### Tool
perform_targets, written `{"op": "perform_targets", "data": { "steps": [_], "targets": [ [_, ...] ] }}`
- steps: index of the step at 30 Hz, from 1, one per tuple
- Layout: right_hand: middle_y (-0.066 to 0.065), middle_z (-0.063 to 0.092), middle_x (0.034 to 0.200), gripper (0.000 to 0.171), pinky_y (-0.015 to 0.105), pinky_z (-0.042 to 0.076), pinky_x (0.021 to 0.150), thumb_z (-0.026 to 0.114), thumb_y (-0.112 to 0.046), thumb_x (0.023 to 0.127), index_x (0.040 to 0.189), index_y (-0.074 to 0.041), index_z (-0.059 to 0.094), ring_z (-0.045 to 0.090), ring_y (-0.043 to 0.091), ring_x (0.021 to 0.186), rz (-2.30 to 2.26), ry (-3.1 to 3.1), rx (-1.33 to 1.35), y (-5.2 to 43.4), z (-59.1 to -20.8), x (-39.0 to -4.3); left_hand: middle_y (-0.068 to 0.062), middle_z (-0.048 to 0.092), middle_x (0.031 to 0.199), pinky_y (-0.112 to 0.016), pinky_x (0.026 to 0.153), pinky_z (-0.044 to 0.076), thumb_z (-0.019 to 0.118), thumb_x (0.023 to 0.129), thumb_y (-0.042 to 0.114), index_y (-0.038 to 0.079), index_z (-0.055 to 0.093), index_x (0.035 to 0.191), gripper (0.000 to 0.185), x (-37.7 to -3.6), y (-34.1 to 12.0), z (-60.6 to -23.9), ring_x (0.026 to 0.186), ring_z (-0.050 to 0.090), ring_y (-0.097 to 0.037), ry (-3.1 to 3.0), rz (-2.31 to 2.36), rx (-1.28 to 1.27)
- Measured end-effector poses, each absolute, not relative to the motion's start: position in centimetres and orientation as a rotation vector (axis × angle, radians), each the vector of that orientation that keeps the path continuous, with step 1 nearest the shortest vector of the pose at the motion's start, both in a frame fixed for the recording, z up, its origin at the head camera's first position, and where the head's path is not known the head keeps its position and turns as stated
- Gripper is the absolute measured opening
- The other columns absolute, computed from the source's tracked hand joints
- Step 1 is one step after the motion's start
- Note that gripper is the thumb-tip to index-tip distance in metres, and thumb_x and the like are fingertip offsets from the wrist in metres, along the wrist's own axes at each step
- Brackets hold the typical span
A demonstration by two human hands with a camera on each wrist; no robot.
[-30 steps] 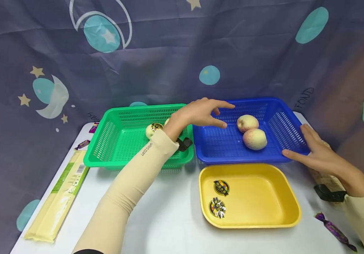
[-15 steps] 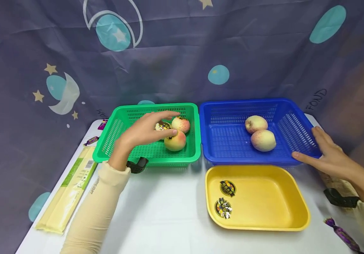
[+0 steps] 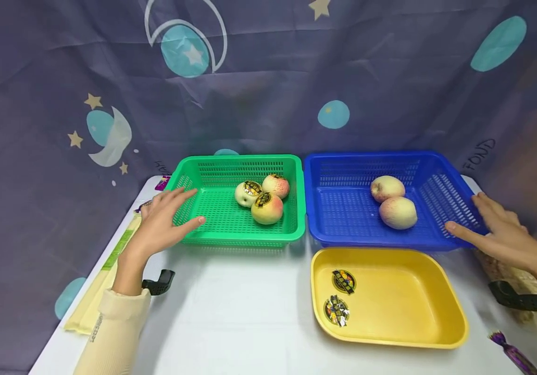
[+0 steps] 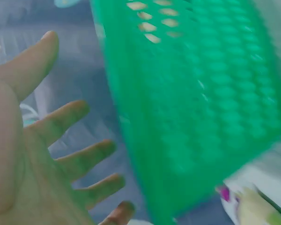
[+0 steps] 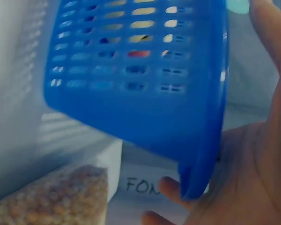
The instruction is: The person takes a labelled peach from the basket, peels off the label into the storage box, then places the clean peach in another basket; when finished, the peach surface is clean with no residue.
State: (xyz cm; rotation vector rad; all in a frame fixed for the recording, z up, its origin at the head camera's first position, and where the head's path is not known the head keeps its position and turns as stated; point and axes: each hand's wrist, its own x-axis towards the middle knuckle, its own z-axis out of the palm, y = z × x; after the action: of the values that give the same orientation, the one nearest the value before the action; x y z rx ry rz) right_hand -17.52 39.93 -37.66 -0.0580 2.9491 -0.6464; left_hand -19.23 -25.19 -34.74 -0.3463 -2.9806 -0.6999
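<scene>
Two slotted plastic baskets sit side by side across the middle of the head view, each with a hand at its outer end. The left hand point(image 3: 162, 221) lies spread and holding nothing, its fingers straight against the left corner of the green basket point(image 3: 212, 229), thumb near the front rim. The right hand point(image 3: 500, 232) is likewise flat and extended, fingers along the right wall of the blue basket point(image 3: 343, 208); the right wrist view shows that wall's corner resting against the palm. Three peaches point(image 3: 266, 208) bunch toward the right rear of the green basket, at least two of them with dark stickers, and two bare peaches point(image 3: 398, 212) lie in the blue one. Both baskets look light, thin-walled and somewhat flexible, so the rolled rims at the short ends seem the firmest places to grip; the fruit is loose and would likely roll if a basket tilts. A yellow tray point(image 3: 437, 312) with two stickers sits in front of the blue basket.
</scene>
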Motion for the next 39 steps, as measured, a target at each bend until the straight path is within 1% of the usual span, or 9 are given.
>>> {"op": "perform_targets", "data": {
  "steps": [3,7,13,15,22,23,27,32,39],
  "targets": [
    [0.033,-0.017,0.164,0.104,0.084,0.008,0.094,0.052,-0.054,0.099,0.158,0.009,-0.007,0.001,0.073,0.135,-0.613,3.035,-0.058,39.1,-37.4,-18.0,-0.02,0.022,0.168,-0.069,0.103,0.014,0.064,0.093,0.06,0.027,0.034,0.16,0.081,-18.3,-26.5,-35.6,0.153,0.012,-0.05,-2.975,-0.674,-0.243],
    [0.033,-0.004,0.166,0.101,0.083,0.011,0.093,0.06,-0.051,0.096,0.16,0.005,0.006,0.008,0.072,0.136,-0.657,3.117,-0.132,37.3,-36.6,-19.0,-0.021,0.017,0.169,-0.068,0.099,0.016,0.063,0.091,0.065,0.024,0.03,0.162,0.089,-17.5,-27.9,-36.8,0.153,0.01,-0.05,-2.977,-0.646,-0.149],
    [0.032,0.019,0.165,0.091,0.081,0.001,0.113,0.071,-0.039,0.093,0.161,-0.003,0.023,0.009,0.063,0.147,-0.865,3.077,-0.349,33.6,-34.9,-20.2,-0.022,0.017,0.169,-0.071,0.099,0.016,0.061,0.09,0.068,0.017,0.022,0.164,0.098,-17.1,-29.1,-38.1,0.155,0.005,-0.05,-2.994,-0.637,-0.085],
    [0.032,0.026,0.162,0.088,0.079,0.005,0.115,0.076,-0.035,0.091,0.16,-0.005,0.03,0.014,0.06,0.148,-0.934,3.06,-0.417,32.1,-34.5,-20.7,-0.021,0.018,0.169,-0.072,0.1,0.016,0.06,0.091,0.068,0.016,0.02,0.164,0.099,-17.0,-29.4,-38.4,0.155,0.003,-0.05,-2.996,-0.653,-0.064],
    [0.022,0.047,0.153,0.069,0.075,0.033,0.103,0.081,-0.026,0.088,0.149,-0.012,0.052,0.038,0.048,0.138,-1.124,2.984,-0.568,26.3,-33.1,-22.1,-0.013,0.018,0.171,-0.071,0.102,0.015,0.056,0.095,0.065,0.012,0.022,0.164,0.093,-16.9,-29.8,-39.2,0.156,0.003,-0.048,-2.94,-0.703,-0.041],
    [0.02,0.049,0.151,0.067,0.071,0.035,0.103,0.081,-0.026,0.088,0.147,-0.012,0.054,0.043,0.045,0.132,-1.14,2.971,-0.583,25.4,-33.0,-22.3,-0.011,0.017,0.172,-0.07,0.102,0.015,0.056,0.095,0.065,0.012,0.023,0.163,0.093,-17.0,-29.8,-39.2,0.156,0.003,-0.048,-2.935,-0.705,-0.045],
    [0.012,0.053,0.149,0.061,0.062,0.036,0.11,0.079,-0.032,0.091,0.145,-0.018,0.057,0.047,0.036,0.133,-1.17,2.899,-0.628,22.2,-32.4,-23.0,-0.009,0.02,0.171,-0.066,0.1,0.017,0.058,0.093,0.066,0.012,0.024,0.163,0.095,-17.4,-29.7,-39.2,0.157,0.004,-0.045,-2.934,-0.708,-0.068],
    [0.005,0.057,0.146,0.055,0.052,0.041,0.109,0.077,-0.031,0.092,0.143,-0.023,0.059,0.052,0.029,0.132,-1.246,2.796,-0.743,18.4,-32.2,-24.5,-0.008,0.019,0.171,-0.066,0.1,0.018,0.062,0.09,0.067,0.012,0.022,0.163,0.1,-17.7,-29.7,-39.0,0.157,0.002,-0.044,-2.961,-0.727,-0.046],
    [0.008,0.061,0.144,0.047,0.052,0.046,0.106,0.074,-0.021,0.095,0.141,-0.018,0.062,0.058,0.031,0.125,-1.334,2.636,-0.905,13.7,-32.7,-27.2,-0.002,0.01,0.173,-0.075,0.106,0.013,0.063,0.088,0.069,0.017,0.016,0.165,0.104,-17.9,-29.7,-38.6,0.157,-0.002,-0.048,-3.01,-0.788,-0.001]
  ]
}}
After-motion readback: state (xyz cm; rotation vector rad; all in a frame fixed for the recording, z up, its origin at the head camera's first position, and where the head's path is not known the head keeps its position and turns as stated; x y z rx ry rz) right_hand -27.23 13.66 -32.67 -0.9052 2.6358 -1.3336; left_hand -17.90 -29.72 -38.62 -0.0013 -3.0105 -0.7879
